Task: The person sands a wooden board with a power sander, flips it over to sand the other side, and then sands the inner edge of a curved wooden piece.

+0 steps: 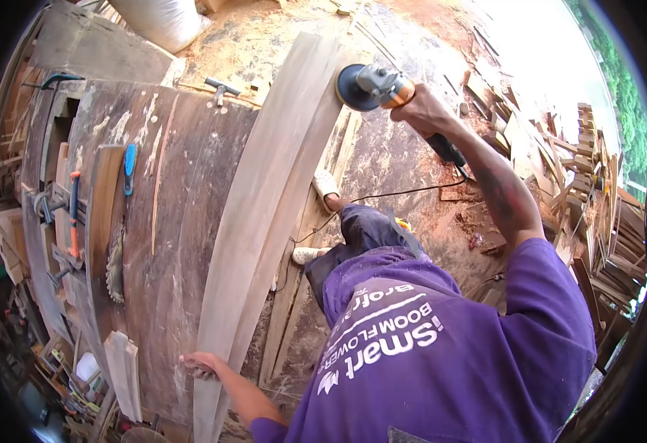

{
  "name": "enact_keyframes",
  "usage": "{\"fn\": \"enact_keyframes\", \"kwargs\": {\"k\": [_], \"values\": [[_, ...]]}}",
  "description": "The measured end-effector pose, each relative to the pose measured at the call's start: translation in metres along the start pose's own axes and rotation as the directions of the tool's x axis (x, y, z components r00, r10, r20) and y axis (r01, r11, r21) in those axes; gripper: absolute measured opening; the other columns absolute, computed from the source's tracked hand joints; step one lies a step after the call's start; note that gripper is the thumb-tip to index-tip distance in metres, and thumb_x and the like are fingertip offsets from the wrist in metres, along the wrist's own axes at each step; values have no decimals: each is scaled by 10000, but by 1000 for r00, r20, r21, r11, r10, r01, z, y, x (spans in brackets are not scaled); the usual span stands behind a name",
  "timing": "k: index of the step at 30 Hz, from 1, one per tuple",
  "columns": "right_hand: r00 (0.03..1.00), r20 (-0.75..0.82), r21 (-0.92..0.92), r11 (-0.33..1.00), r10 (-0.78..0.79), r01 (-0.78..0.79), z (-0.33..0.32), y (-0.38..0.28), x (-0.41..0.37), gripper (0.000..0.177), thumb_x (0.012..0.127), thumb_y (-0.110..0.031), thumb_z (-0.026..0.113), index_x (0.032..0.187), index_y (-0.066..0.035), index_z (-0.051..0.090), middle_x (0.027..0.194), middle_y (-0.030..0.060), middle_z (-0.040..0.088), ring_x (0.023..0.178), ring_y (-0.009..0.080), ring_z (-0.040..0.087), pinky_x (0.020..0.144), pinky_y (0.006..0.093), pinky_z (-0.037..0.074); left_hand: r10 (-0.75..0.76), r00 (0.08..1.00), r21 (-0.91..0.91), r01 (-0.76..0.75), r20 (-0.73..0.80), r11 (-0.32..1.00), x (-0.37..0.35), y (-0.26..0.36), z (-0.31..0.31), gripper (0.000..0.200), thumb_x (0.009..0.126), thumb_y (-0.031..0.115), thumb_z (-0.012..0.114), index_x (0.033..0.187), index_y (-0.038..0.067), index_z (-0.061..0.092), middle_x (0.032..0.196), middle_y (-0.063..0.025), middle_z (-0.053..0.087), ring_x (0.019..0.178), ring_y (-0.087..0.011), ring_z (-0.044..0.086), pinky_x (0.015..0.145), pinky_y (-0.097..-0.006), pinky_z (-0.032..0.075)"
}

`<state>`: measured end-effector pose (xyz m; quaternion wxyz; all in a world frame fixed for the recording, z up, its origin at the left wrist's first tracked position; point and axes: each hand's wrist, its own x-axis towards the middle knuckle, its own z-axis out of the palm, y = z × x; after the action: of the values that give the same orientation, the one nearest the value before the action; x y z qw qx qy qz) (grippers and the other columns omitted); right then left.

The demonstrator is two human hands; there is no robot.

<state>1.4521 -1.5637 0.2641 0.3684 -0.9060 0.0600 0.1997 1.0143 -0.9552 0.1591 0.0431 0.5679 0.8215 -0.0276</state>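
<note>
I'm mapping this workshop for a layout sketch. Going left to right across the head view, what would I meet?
Orange-handled tool → blue-handled tool → pale plank → sander → scrap wood pile.

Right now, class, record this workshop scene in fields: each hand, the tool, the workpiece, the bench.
left hand: grips the near end of the plank
right hand: holds the sander, arm stretched out
tool: sander's disc at the plank's far end
workpiece: long pale plank lying along the bench
bench: dark, worn; a saw blade rises through it
</note>
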Motion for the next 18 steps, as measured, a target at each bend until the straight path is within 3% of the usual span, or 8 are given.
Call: {"fn": "enact_keyframes", "kwargs": {"k": [2, 4, 6, 9, 10, 14, 15, 18], "values": [[997, 65, -67, 997, -31, 36, 15, -18, -23, 302, 725, -166, 726, 953, 27, 677, 722, 101, 675, 634, 193, 641, 592, 337, 530, 5, 1000, 4, -5, -16, 1000, 4, -1, 0, 794, 933, 767, 145, 1577, 305, 206, 1645, -112, 124, 1498, -395, 108, 1154, -641, 78], [981, 181, -163, 986, 67, -37, 33, -31, -43, 307, 755, -182, 735, 975, 26, 684, 776, 132, 710, 668, 218, 679, 642, 350, 557, 7, 1000, 0, -7, -18, 1000, 1, -1, 5, 793, 931, 771, 151, 1576, 314, 208, 1647, -113, 114, 1499, -391, 112, 1153, -644, 72], [964, 264, -221, 972, -18, 78, 51, -43, -60, 372, 758, -237, 752, 1029, 3, 663, 785, 174, 711, 685, 242, 704, 688, 371, 597, 18, 999, -41, -20, -38, 999, -4, -2, 4, 807, 920, 785, 169, 1574, 315, 213, 1656, -121, 71, 1502, -409, 81, 1144, -662, 54], [910, 414, -341, 931, 25, 130, 72, -51, -78, 450, 763, -234, 744, 1101, 25, 598, 795, 193, 696, 681, 297, 703, 677, 389, 601, 28, 999, 30, -27, -42, 999, 1, -4, 8, 818, 904, 795, 208, 1570, 321, 227, 1661, -130, 36, 1502, -439, 40, 1131, -689, 35], [931, 363, -391, 905, -14, 166, 72, -59, -84, 418, 741, -250, 759, 1069, -25, 631, 781, 160, 695, 686, 286, 704, 660, 394, 595, 33, 999, 26, -32, -38, 999, 6, -5, 11, 818, 904, 795, 208, 1570, 321, 227, 1661, -130, 36, 1502, -439, 40, 1131, -689, 35], [965, 261, -212, 976, 6, 51, 46, -51, -64, 357, 755, -198, 735, 1056, -17, 672, 781, 174, 712, 705, 257, 714, 673, 373, 589, 39, 999, 36, -37, -37, 999, 24, -15, 19, 775, 895, 743, 295, 1556, 339, 264, 1661, -138, 37, 1500, -460, 5, 1114, -706, 44], [976, 214, -196, 977, -46, 89, 34, -40, -53, 385, 759, -179, 724, 1108, -24, 668, 777, 167, 712, 697, 253, 709, 680, 365, 588, 42, 999, 42, -41, -31, 998, 24, -18, 23, 753, 895, 717, 320, 1549, 345, 280, 1660, -140, 45, 1500, -458, 7, 1114, -702, 51], [989, 126, -265, 964, 74, -38, 4, -9, -10, 396, 745, -154, 715, 1093, 26, 652, 768, 152, 695, 683, 219, 683, 642, 361, 561, 42, 998, 36, -40, -50, 999, 30, -19, 27, 736, 886, 689, 346, 1531, 337, 318, 1660, -144, 37, 1498, -456, -1, 1111, -699, 52]]}}
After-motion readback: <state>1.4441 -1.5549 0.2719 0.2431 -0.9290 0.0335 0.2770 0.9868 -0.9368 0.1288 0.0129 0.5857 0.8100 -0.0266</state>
